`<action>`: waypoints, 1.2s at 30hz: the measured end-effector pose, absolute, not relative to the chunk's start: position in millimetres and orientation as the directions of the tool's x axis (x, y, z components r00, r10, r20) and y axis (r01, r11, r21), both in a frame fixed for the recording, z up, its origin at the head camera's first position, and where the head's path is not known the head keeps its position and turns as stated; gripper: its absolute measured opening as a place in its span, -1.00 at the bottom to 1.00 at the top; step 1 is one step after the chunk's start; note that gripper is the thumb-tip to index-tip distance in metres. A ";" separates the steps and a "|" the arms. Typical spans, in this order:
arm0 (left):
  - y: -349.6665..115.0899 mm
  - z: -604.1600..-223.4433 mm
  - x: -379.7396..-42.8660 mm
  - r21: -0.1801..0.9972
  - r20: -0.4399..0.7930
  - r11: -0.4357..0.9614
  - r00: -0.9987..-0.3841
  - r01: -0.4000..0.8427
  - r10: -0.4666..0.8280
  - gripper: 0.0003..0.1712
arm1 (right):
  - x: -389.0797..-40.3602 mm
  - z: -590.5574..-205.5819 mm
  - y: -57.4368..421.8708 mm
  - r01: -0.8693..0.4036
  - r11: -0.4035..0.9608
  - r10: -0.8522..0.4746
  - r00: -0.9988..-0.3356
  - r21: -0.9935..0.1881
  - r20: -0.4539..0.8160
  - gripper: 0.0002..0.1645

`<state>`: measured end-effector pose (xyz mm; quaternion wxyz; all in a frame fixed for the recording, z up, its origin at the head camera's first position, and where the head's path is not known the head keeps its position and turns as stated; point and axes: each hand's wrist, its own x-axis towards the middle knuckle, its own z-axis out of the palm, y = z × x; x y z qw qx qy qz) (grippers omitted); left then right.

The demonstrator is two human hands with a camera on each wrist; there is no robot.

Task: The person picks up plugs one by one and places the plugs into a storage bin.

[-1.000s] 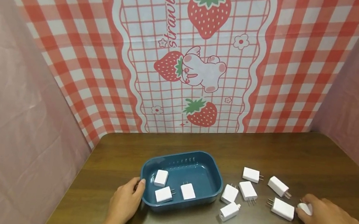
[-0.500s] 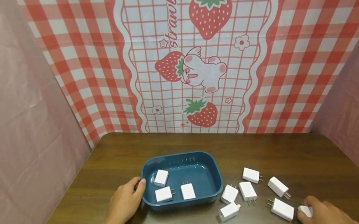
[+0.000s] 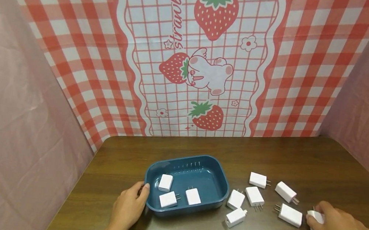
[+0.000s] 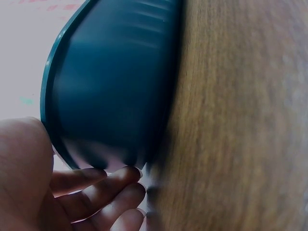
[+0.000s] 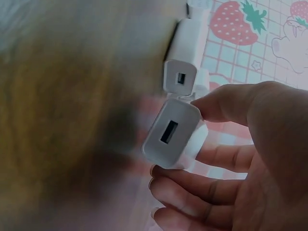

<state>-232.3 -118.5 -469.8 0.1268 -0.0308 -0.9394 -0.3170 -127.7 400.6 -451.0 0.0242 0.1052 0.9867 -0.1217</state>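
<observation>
My right hand (image 3: 344, 226) pinches a white USB charger (image 3: 317, 216) between thumb and fingers at the right of the table. Its USB port faces the camera in the right wrist view, where this charger (image 5: 172, 134) appears close to the surface. My left hand (image 3: 130, 206) grips the left end of a dark blue basin (image 3: 182, 211), thumb at the rim and fingers against the outer wall, as the left wrist view of the basin (image 4: 110, 86) also shows. Inside the basin lie three white chargers, one being the nearest-to-centre charger (image 3: 193, 196).
Several white chargers lie between basin and right hand, among them a charger (image 3: 290, 215) beside that hand and a charger (image 3: 236, 217) near the basin's right end. A checked strawberry cloth (image 3: 208, 76) hangs behind the wooden table (image 3: 127, 154); pink cloth (image 3: 21, 114) flanks it.
The charger in my right hand has turned slightly and shows more of its body, with a prong now visible. The left hand and the basin stay put.
</observation>
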 end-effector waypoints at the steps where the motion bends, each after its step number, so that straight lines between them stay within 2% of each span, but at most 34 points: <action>1: -118.5 -470.2 -232.5 0.588 0.256 0.798 -0.966 0.136 -0.024 -0.64 | -127.3 -448.8 399.6 0.225 0.946 0.209 -0.974 -0.233 -0.091 -0.31; 21: -118.6 -469.5 -231.8 0.585 0.237 0.803 -0.971 0.116 -0.032 -0.61 | -125.4 -417.0 365.6 0.189 0.936 0.195 -0.981 -0.296 -0.008 -0.33; 25: -118.1 -466.9 -231.8 0.578 0.246 0.805 -0.969 0.133 -0.016 -0.61 | -126.7 -417.9 356.9 0.154 0.938 0.180 -0.982 -0.311 0.057 -0.37; 32: -118.7 -466.8 -230.8 0.579 0.246 0.804 -0.969 0.139 -0.009 -0.62 | -132.6 -415.4 330.3 0.027 0.927 0.124 -0.964 -0.375 0.237 -0.63; 36: -119.0 -466.8 -231.1 0.579 0.249 0.804 -0.968 0.137 -0.015 -0.62 | -137.0 -409.3 308.7 -0.034 0.927 0.090 -0.947 -0.373 0.308 -0.71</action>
